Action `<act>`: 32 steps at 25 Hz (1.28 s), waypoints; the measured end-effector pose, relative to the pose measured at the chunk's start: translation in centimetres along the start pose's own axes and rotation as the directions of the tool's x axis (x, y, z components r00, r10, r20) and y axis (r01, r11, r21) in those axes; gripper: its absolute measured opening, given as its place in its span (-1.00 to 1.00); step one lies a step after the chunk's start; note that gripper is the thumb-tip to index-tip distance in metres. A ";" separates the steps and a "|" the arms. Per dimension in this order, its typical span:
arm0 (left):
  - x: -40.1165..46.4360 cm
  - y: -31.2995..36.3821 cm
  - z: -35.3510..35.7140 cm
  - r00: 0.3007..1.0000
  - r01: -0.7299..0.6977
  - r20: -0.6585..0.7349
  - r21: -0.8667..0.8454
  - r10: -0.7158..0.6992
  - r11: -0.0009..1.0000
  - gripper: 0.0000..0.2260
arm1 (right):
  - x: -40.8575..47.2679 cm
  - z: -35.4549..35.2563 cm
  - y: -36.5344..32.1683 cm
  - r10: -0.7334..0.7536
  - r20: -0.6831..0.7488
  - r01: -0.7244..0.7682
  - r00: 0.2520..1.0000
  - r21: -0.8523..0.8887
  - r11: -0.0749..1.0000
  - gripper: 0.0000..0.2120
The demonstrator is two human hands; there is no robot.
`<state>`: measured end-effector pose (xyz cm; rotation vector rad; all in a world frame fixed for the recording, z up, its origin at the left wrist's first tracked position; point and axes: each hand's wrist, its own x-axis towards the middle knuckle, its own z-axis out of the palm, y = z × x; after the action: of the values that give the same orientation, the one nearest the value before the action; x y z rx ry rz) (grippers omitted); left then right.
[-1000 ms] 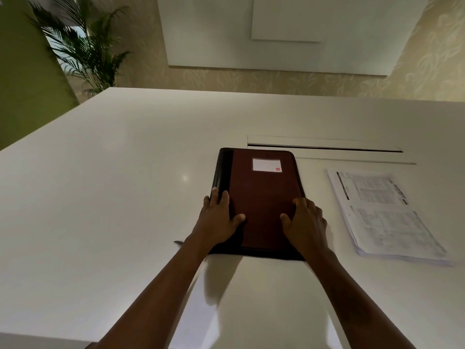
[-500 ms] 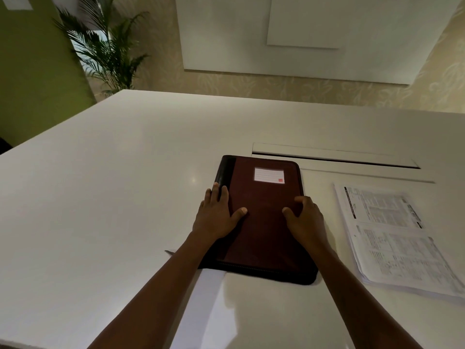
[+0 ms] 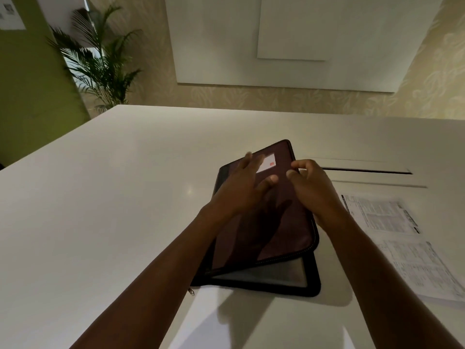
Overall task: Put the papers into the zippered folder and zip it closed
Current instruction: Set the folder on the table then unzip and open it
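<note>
A second ago both your palms lay flat on the shut cover of the zippered folder [image 3: 264,222]; now the cover is lifted along its right edge, hinging on the left spine, and a grey inner pocket shows in the gap at the near end. So the zip is already undone, and the zipper pull [image 3: 191,291] lies on the white table [image 3: 113,210] at the folder's 7 o'clock corner.

Your right hand [image 3: 314,190] is curled round the cover's right edge near the far end, fingers bent over it and thumb on top, doing the lifting. Your left hand [image 3: 241,187] is open, fingers spread, and seems to rest loosely on the rising cover near the white label [image 3: 268,163]; it grips nothing.

The papers [image 3: 392,235] have not moved: the stack lies flat on the table at the folder's 3 o'clock, just beside it, untouched. You're at the opening step, so swing the cover fully over to 9 o'clock before reaching for the stack.
</note>
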<state>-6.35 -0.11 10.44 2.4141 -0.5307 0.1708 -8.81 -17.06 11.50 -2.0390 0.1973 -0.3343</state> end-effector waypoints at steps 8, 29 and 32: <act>0.7 5.1 -7.7 0.974 -0.210 0.089 0.030 0.207 0.977 -0.63 | 1.4 1.0 -7.7 -0.097 0.140 0.047 0.985 0.324 0.945 -0.77; -2.7 -12.3 -19.9 0.910 0.406 -0.112 0.444 -0.400 0.799 -0.50 | -2.9 8.4 6.5 -0.002 0.116 0.067 0.993 -0.561 0.825 -0.54; -3.9 -16.1 -19.0 0.883 0.442 -0.076 0.466 -0.463 0.766 -0.47 | -3.9 8.7 8.4 0.026 0.121 0.058 0.992 -0.640 0.766 -0.53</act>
<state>-3.01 24.44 15.05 2.9507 0.1195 0.0344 -9.76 -12.60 -0.39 -2.7421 0.2413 -0.1527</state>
